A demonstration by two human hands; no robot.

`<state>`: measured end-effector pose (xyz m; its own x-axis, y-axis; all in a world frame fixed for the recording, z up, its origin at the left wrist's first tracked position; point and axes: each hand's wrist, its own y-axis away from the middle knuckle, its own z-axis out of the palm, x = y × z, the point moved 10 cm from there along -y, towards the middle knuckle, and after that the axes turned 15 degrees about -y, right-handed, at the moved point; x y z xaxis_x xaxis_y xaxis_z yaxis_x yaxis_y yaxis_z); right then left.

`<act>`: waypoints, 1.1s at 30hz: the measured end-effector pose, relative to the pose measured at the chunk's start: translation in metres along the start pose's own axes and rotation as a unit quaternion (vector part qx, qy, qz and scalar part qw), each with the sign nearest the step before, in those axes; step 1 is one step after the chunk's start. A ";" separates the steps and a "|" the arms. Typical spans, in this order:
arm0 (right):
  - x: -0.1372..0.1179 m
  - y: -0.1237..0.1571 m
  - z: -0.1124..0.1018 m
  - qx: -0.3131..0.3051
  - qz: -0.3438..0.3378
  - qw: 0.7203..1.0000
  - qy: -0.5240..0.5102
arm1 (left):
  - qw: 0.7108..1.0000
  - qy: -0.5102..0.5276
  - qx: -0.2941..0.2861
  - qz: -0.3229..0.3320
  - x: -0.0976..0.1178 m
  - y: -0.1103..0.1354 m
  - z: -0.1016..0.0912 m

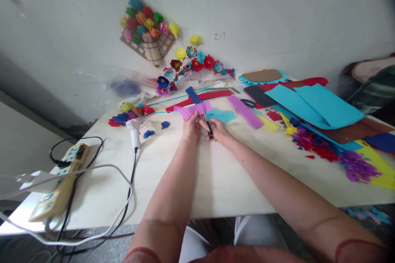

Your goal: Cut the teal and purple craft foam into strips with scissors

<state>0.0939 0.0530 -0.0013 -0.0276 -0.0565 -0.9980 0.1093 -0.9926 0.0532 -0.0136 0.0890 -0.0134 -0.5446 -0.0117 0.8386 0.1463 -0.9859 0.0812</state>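
My left hand (pixel 190 126) pinches a strip of pink-purple paper (pixel 193 110) and holds it just above the white table (pixel 216 176). My right hand (pixel 217 130) is closed round the black handles of a pair of scissors (pixel 209 126). The blades point away from me into the paper. A dark blue paper strip (pixel 193 95) and a light blue scrap (pixel 220 115) lie just beyond my hands.
A white glue gun (pixel 134 130) lies left of my hands, its black cord running to a power strip (pixel 63 181) at the table's left edge. Paper flowers (pixel 197 63) line the wall. Coloured paper sheets (pixel 314 104) and cut scraps (pixel 327 152) cover the right side.
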 end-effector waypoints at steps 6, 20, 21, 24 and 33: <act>-0.001 0.000 0.000 0.000 -0.006 1.000 0.004 | 1.000 0.008 0.003 -0.004 -0.001 -0.001 -0.002; -0.001 0.001 0.001 -0.007 -0.001 1.000 -0.004 | 1.000 -0.001 0.005 -0.002 0.000 -0.001 -0.002; 0.000 0.000 0.001 -0.008 -0.004 1.000 -0.003 | 1.000 -0.001 0.005 -0.002 -0.001 -0.001 -0.002; 0.003 -0.003 0.000 -0.011 -0.011 1.000 0.002 | 1.000 0.005 0.001 0.000 -0.001 -0.001 -0.002; 0.007 -0.009 0.000 -0.012 -0.025 1.000 -0.004 | 0.999 0.015 0.036 -0.028 -0.001 0.003 -0.003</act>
<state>0.0928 0.0613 -0.0087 -0.0422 -0.0089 -0.9991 0.1315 -0.9913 0.0032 -0.0157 0.0856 -0.0156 -0.5772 0.0367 0.8158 0.1731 -0.9708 0.1662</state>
